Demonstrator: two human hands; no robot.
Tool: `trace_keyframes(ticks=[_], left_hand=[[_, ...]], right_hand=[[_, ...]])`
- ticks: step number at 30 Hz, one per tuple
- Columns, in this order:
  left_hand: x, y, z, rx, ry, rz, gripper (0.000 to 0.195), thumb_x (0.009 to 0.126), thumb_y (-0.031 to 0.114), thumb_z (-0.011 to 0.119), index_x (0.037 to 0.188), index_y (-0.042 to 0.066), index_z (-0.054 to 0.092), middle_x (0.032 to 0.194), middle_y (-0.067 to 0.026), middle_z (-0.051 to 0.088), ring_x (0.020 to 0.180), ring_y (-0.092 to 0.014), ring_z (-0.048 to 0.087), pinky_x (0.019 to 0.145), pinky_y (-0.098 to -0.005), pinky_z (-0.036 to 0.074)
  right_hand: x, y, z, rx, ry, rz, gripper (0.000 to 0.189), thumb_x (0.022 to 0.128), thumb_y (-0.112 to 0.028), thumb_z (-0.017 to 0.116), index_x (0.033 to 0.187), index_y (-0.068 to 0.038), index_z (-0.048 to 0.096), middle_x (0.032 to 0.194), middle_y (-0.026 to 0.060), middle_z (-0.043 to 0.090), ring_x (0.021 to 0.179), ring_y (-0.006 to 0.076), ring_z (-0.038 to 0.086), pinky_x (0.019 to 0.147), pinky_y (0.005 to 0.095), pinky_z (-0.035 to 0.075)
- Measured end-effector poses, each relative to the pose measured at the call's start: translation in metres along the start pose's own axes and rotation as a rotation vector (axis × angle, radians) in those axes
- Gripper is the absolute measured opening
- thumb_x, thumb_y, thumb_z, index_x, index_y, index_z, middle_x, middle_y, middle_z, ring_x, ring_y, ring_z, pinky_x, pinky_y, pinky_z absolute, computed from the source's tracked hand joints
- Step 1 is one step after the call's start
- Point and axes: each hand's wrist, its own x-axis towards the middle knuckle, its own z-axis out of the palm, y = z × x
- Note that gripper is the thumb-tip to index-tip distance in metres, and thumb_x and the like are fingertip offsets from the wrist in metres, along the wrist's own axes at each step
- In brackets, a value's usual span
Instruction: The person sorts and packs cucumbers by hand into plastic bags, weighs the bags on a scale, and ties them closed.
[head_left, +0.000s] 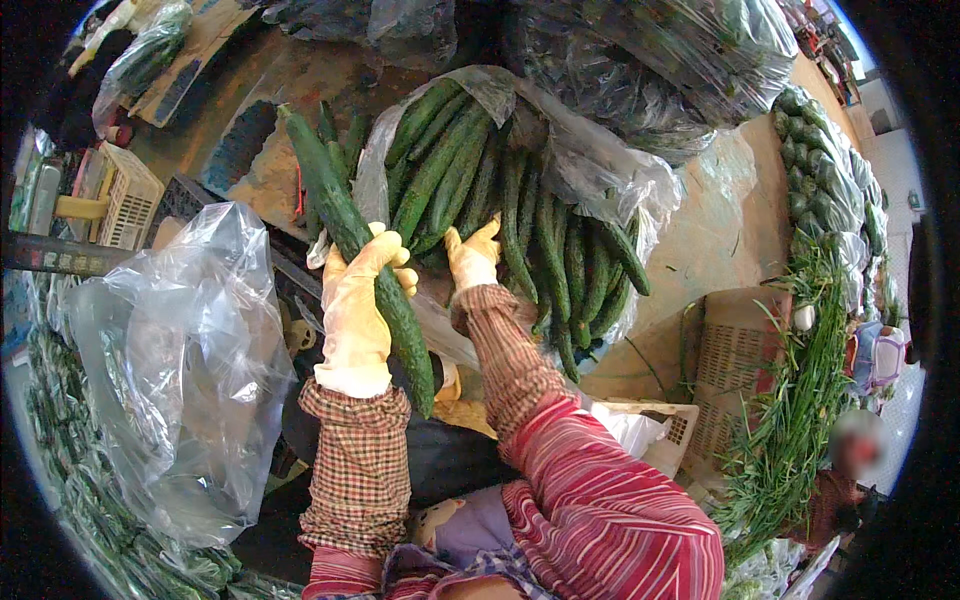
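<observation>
A long dark-green cucumber (405, 337) lies slantwise in my left hand (356, 289), which wears a pale yellow glove and has its fingers wrapped around the middle of it. My right hand (474, 259), gloved alike, is beside the cucumber pile with thumb and forefinger spread; its other fingers are partly hidden. Just beyond it, many long cucumbers (442, 180) fill an opened clear plastic bag (615, 169). Some of them spill out over the bag's right side. A few more cucumbers (352, 142) lie left of the bag, partly behind the held one.
A crumpled clear plastic bag (187, 367) stands at my left. Dark plastic bags (600, 67) lie beyond the pile. To the right are a plastic crate (731, 375), loose green stalks (802, 405) and bagged produce (806, 165). Another person (832, 495) is at the far right.
</observation>
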Motion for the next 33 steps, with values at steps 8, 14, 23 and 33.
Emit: trace_keyframes(ticks=[8, 14, 23, 33], left_hand=[[0.000, 0.002, -0.001, 0.008, -0.067, -0.024, 0.027, 0.075, 0.015, 0.069, 0.097, 0.008, 0.056, 0.071, -0.0050, 0.059, 0.053, -0.014, 0.055, 0.049, -0.0251, 0.046], [0.004, 0.004, -0.010, -0.051, -0.112, -0.078, 0.030, 0.074, 0.014, 0.069, 0.101, 0.008, 0.057, 0.074, -0.0080, 0.060, 0.054, -0.015, 0.056, 0.050, -0.0267, 0.048], [-0.002, 0.000, -0.007, -0.047, -0.109, -0.026, 0.029, 0.074, 0.010, 0.069, 0.100, 0.007, 0.057, 0.073, -0.0077, 0.061, 0.054, -0.015, 0.057, 0.049, -0.0260, 0.048], [0.000, -0.012, -0.001, -0.097, -0.315, -0.087, 0.041, 0.076, 0.007, 0.065, 0.114, 0.003, 0.051, 0.090, -0.0155, 0.064, 0.073, -0.021, 0.064, 0.066, -0.0313, 0.054]], right_hand=[[0.039, 0.045, 0.008, 1.106, -0.239, 0.158, 0.062, 0.069, -0.010, 0.061, 0.125, 0.000, 0.038, 0.102, 0.0143, 0.055, 0.089, 0.0268, 0.054, 0.079, 0.0363, 0.046], [-0.054, 0.059, -0.095, 1.699, -1.039, 0.096, 0.049, 0.072, -0.010, 0.052, 0.119, 0.000, 0.044, 0.094, 0.0122, 0.058, 0.075, 0.0226, 0.057, 0.063, 0.0325, 0.048], [-0.011, 0.085, -0.126, -0.096, 0.324, -0.348, 0.117, 0.063, -0.036, 0.079, 0.142, -0.011, -0.003, 0.106, 0.0282, 0.044, 0.093, 0.0404, 0.051, 0.083, 0.0413, 0.044], [-0.072, 0.068, -0.147, 1.201, -0.663, -0.211, 0.042, 0.086, -0.026, 0.057, 0.119, -0.003, 0.045, 0.092, 0.0036, 0.059, 0.072, 0.0106, 0.055, 0.058, 0.0208, 0.045]])
